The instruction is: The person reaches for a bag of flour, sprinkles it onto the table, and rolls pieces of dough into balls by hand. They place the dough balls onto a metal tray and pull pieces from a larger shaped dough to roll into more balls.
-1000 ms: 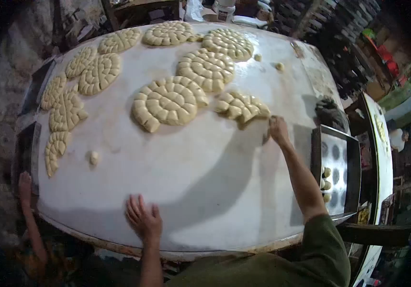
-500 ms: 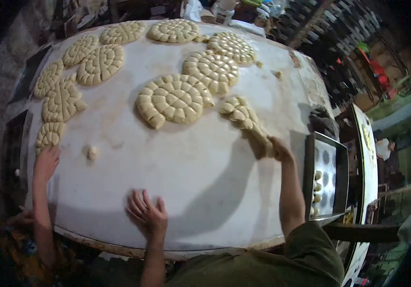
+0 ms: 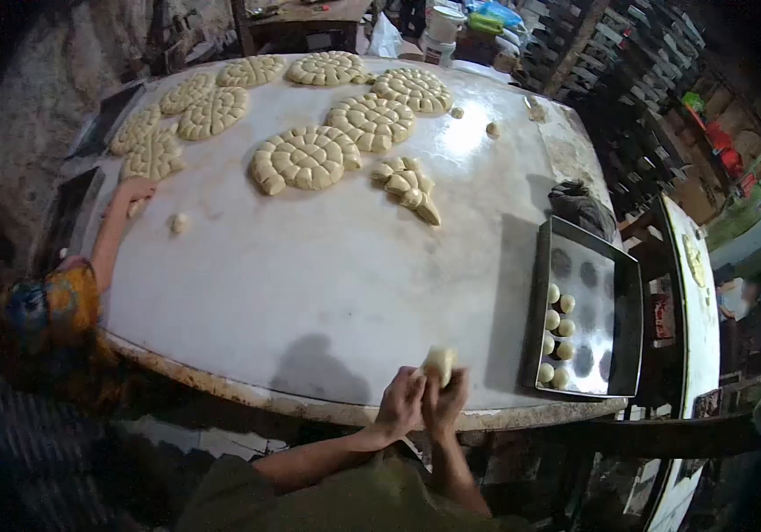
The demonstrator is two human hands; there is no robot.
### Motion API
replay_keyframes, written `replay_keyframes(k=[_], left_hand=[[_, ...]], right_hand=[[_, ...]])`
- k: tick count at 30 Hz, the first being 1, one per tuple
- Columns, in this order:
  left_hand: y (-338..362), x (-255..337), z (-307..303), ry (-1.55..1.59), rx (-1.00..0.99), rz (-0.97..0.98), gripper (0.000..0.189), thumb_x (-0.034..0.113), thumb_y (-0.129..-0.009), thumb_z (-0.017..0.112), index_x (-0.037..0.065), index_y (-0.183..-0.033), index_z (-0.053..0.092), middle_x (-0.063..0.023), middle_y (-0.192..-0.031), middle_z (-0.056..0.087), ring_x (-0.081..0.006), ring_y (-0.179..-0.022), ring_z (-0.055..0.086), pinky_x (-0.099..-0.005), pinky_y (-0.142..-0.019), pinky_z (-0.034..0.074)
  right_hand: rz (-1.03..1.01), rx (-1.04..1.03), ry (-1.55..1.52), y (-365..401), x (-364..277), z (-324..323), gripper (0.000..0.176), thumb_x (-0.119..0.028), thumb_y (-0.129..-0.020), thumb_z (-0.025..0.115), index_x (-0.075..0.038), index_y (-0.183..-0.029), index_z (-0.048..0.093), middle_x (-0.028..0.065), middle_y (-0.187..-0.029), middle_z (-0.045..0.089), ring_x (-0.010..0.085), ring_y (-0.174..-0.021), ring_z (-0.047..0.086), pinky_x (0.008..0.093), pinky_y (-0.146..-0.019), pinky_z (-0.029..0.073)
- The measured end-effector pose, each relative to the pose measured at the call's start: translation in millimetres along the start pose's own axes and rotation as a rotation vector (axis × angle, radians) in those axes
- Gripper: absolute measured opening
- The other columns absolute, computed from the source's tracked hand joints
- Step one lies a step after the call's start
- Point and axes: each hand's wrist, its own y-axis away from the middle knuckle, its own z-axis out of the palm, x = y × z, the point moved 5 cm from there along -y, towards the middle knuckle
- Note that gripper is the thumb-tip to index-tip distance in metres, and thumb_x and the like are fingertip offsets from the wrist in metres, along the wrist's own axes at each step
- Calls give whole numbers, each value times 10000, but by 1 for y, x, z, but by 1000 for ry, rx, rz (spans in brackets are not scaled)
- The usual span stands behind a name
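Observation:
Close to the near edge of the table, my left hand (image 3: 400, 404) and my right hand (image 3: 445, 404) are together, closed around a pale piece of dough (image 3: 440, 358). The dough sticks up above my fingers and is slightly blurred. Farther up the table lies a short cut strip of dough (image 3: 409, 188), its tapered end pointing toward me. Left of that strip sits a large coil of scored dough (image 3: 306, 160), touching another coil (image 3: 370, 121) behind it. To the right of my hands, several round dough balls (image 3: 566, 327) rest in a metal tray.
The metal tray (image 3: 633, 310) stands at the table's right edge, with a dark cloth (image 3: 582, 209) behind it. At the left, another person's hand (image 3: 136, 191) touches dough beside more scored pieces (image 3: 152, 158). A single dough lump (image 3: 179, 222) lies nearby.
My right hand has left the dough strip and come back to the near edge, meeting my left hand around a piece of dough. The strip is shorter. My view has shifted.

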Motion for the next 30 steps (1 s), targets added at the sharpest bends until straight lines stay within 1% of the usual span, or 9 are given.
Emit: replay_keyframes(k=[3,7,11,13,15,20,23,26,30], left_hand=[[17,10,11,-201,-65,33,344,329,-932,483,-14,-913,510,-167,-735,566,-372,-665,551,-422,-615,436],[74,-10,-20,-374,-319,84,291,268,-874,606,15,-1016,631,-128,-814,628,-216,-714,603,-357,-652,486],[36,-35,-207,-759,172,177,118,137,-785,662,52,-865,662,-91,-749,635,-207,-773,607,-364,-645,488],[21,-30,-278,-1319,446,226,207,230,-794,656,64,-907,606,-128,-858,587,-271,-759,580,-458,-770,438],[-26,-66,-322,-1077,384,-82,251,288,-802,637,83,-936,586,-145,-887,577,-298,-878,564,-494,-826,403],[-79,-9,-216,-1082,189,136,206,251,-774,641,54,-782,580,-139,-873,543,-308,-900,501,-455,-751,417],[-9,-34,-210,-1083,-7,235,202,238,-754,651,51,-769,576,-115,-922,513,-324,-882,482,-470,-785,391],[15,-49,-284,-1186,150,205,180,271,-726,657,109,-763,589,-77,-921,502,-285,-832,483,-463,-708,398],[-77,1,-284,-1220,281,59,199,282,-746,655,98,-745,580,-82,-894,514,-286,-859,491,-452,-713,395]], right_hand=[[0,170,-186,-77,0,2,222,-226,-911,555,-27,-874,465,49,-680,504,92,-542,463,253,-473,380],[239,-260,-324,-139,-11,39,285,-301,-920,544,-56,-793,474,13,-640,467,83,-517,434,254,-455,348],[-294,-612,551,-58,14,66,276,-290,-853,599,-42,-754,527,67,-665,485,230,-712,494,393,-650,395],[-577,-375,808,-51,38,68,272,-314,-818,600,-51,-786,538,127,-785,510,313,-821,465,450,-756,352],[-214,-426,951,-74,49,93,395,-411,-817,572,-38,-949,584,179,-1047,499,316,-1003,402,475,-836,312],[-104,-420,812,-43,19,200,199,-245,-879,457,-93,-921,578,163,-1013,485,338,-972,421,463,-854,321],[-548,-483,865,70,72,161,228,-248,-800,561,-128,-993,576,160,-977,496,361,-959,433,471,-813,335],[-399,-599,809,53,52,85,163,-206,-753,557,-78,-855,554,171,-902,477,345,-877,433,465,-735,337],[-132,-155,723,-34,13,136,244,-269,-801,511,-43,-884,544,171,-919,476,347,-906,407,491,-809,309]])
